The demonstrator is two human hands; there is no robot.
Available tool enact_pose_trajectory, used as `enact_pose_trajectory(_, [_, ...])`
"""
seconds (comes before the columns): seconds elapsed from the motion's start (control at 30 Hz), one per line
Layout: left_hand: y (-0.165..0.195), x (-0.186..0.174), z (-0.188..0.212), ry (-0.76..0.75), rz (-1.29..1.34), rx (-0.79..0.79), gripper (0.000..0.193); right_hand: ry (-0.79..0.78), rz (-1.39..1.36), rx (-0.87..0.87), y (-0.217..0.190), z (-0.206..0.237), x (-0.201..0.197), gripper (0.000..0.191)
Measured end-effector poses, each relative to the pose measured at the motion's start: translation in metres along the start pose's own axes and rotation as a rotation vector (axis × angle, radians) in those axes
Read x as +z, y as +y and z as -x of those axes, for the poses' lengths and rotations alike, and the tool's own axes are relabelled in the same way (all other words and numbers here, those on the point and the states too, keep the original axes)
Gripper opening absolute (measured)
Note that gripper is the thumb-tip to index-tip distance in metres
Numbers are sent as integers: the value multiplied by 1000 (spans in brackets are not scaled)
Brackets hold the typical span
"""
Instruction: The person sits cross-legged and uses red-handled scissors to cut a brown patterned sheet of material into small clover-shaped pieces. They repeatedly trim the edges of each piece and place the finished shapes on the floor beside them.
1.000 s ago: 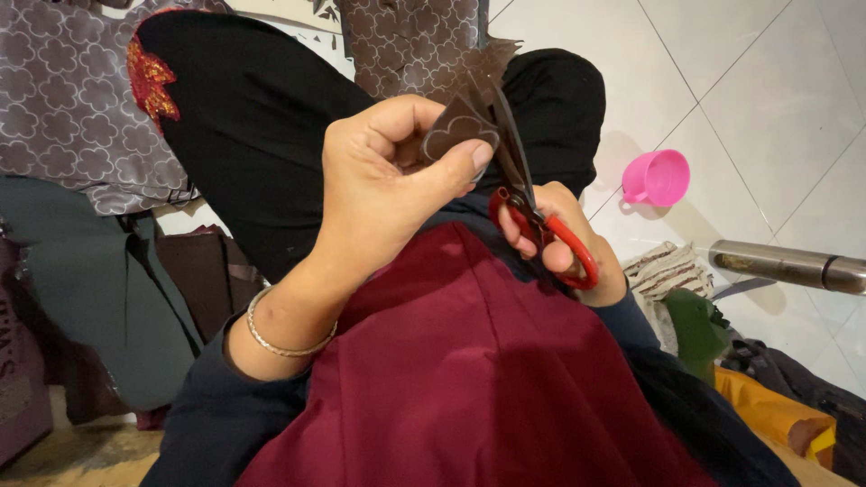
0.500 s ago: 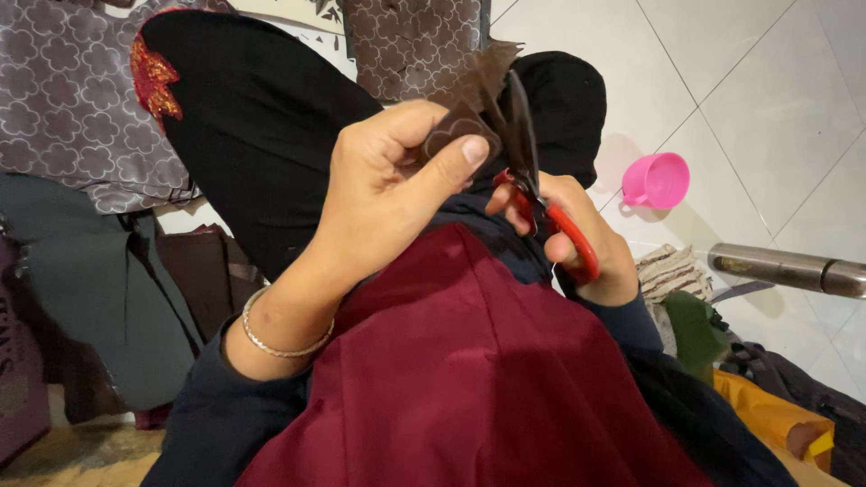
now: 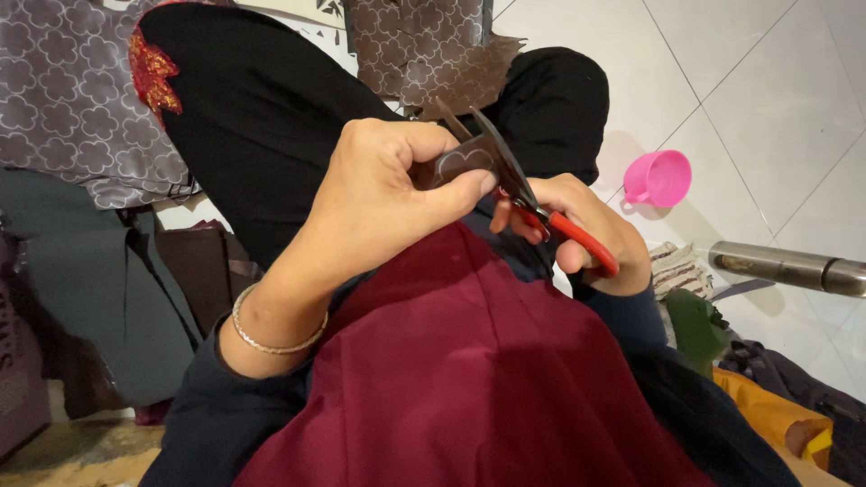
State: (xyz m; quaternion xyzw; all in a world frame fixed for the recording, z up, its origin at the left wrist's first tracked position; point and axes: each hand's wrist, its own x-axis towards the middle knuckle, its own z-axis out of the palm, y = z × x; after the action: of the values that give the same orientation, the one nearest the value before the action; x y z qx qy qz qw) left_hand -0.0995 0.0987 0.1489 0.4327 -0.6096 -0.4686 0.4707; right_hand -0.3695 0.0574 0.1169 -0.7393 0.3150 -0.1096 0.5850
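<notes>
My left hand (image 3: 379,203) pinches a small brown patterned cut-out (image 3: 462,162) between thumb and fingers, in front of my chest. My right hand (image 3: 591,230) grips red-handled scissors (image 3: 541,207), whose dark blades cross the piece's edge and point up and away. A larger sheet of the same brown, cloud-patterned material (image 3: 424,54) lies on my black-clad leg (image 3: 262,108) just beyond. A thin bangle (image 3: 271,338) circles my left wrist. Maroon cloth (image 3: 451,379) covers my lap below both hands.
A pink plastic cup (image 3: 663,178) stands on the white tiled floor (image 3: 767,81) at right. A metal cylinder (image 3: 789,268) lies further right. Folded fabrics, green and yellow (image 3: 767,406), pile at lower right. Grey patterned cloth (image 3: 63,99) hangs at left.
Both hands with the cut-out and scissors have dropped slightly from the large sheet; the piece has turned in my left fingers and the blades now angle across it.
</notes>
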Motion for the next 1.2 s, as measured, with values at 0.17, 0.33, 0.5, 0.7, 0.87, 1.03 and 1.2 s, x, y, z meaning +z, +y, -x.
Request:
enact_pose_trajectory(0.17, [0,-1,0,-2,-2,1,19,-16,-47,19,12,1,1,113])
enact_pose_trajectory(0.33, [-1,0,0,-20,14,-10,19,-29,-58,15,20,0,3,106])
enact_pose_trajectory(0.5, [1,-2,-1,-42,30,-30,19,-2,-72,68,17,3,5,105])
enact_pose_trajectory(0.7, [3,-1,-2,-32,67,49,17,0,-222,49,-4,5,12,113])
enact_pose_trajectory(0.87, [3,-3,-3,-47,10,0,21,14,-236,81,-18,9,15,118])
enact_pose_trajectory(1.03, [5,-3,-4,-56,-1,-20,21,-152,-177,2,-5,0,5,122])
enact_pose_trajectory(1.2, [5,-6,-5,-59,-65,-12,23,-125,-149,25,3,3,4,118])
